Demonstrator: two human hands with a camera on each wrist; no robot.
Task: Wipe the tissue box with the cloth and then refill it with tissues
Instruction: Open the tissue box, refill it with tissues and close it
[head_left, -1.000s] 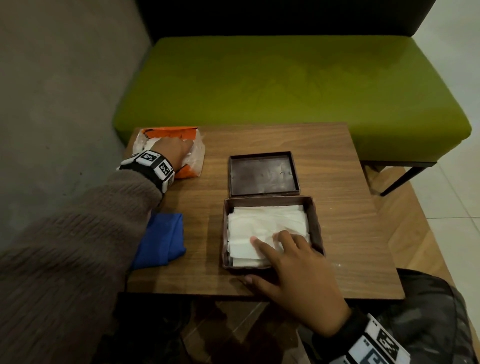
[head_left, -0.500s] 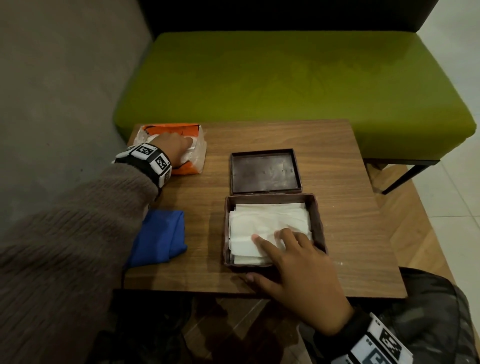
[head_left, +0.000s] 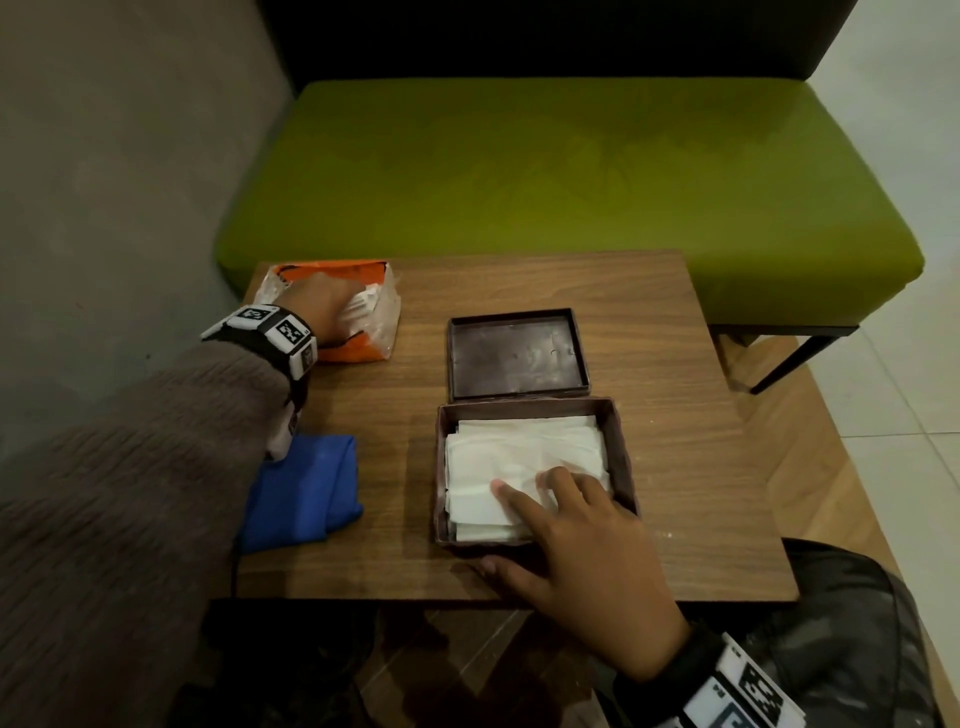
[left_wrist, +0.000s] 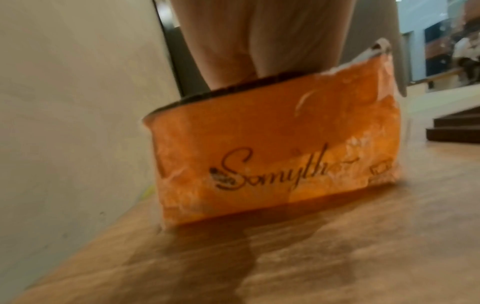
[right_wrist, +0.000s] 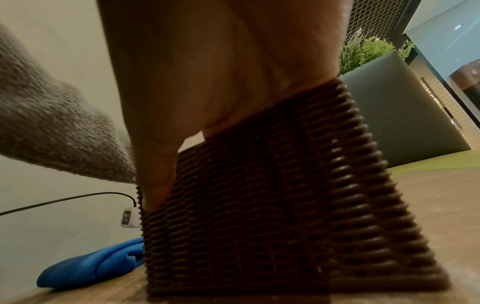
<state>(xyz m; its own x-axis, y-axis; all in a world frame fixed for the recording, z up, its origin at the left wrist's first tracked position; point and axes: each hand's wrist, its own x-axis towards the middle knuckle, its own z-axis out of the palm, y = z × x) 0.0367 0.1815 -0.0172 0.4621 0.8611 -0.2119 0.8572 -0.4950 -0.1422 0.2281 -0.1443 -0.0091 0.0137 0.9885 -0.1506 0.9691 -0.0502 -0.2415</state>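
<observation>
The brown woven tissue box (head_left: 622, 457) stands open at the table's front middle, with a stack of white tissues (head_left: 519, 449) inside. Its lid (head_left: 514, 353) lies upturned just behind it. My right hand (head_left: 563, 519) lies with straight fingers flat on those tissues, the thumb against the box's front wall (right_wrist: 285, 205). My left hand (head_left: 319, 306) reaches into the orange tissue pack (head_left: 358, 353) at the back left and grips white tissues there. In the left wrist view its fingers (left_wrist: 233, 51) vanish into the pack (left_wrist: 272, 160). The folded blue cloth (head_left: 306, 493) lies left of the box.
The small wooden table (head_left: 675, 467) stands against a green bench (head_left: 545, 171), with a grey wall on the left. A dark bag (head_left: 857, 623) sits at my lower right. A thin black cable (right_wrist: 64, 200) runs from the left wrist unit.
My left hand has worked deeper into the orange pack, and white tissue edges now stand up beside its fingers. The right hand stays pressed on the tissues in the box.
</observation>
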